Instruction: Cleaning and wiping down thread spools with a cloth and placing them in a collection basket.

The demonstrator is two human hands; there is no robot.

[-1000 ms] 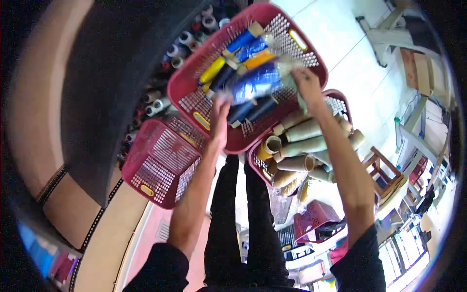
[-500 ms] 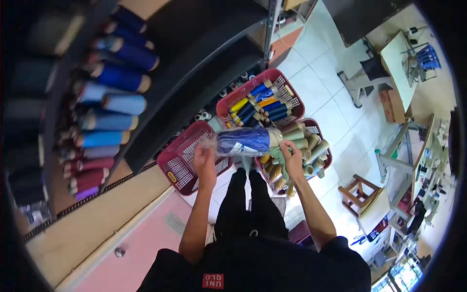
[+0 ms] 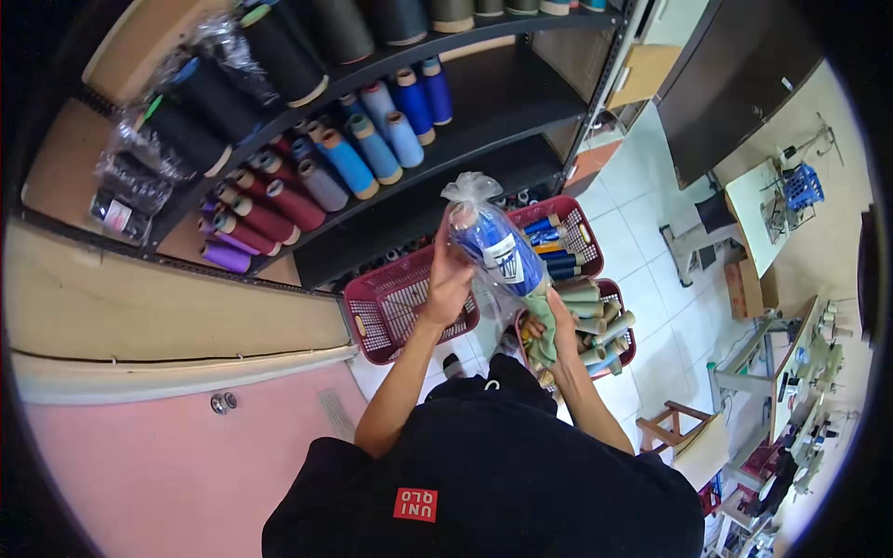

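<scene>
I hold a large cone of blue thread (image 3: pixel 500 249) wrapped in a clear plastic bag, tilted above the baskets. My left hand (image 3: pixel 448 286) grips its left side, just below the gathered top of the bag. At the lower right end, my right hand (image 3: pixel 561 327) holds the cone together with a green cloth (image 3: pixel 540 333), which hangs down along the palm. The fingers of the right hand are partly hidden behind the cone and the cloth. A white label with dark print faces up on the bag.
Below stand a red basket (image 3: pixel 370 342) on the left, a red basket (image 3: pixel 579 216) of blue and yellow spools, and a red basket (image 3: pixel 629 355) of green and tan cones. Shelves (image 3: pixel 502 112) of thread cones rise ahead. A wooden stool (image 3: pixel 672 426) stands right.
My view has swung up toward the shelves. The bagged cone has gone from lying level to tilted, its gathered end now upward, with both hands still on it.
</scene>
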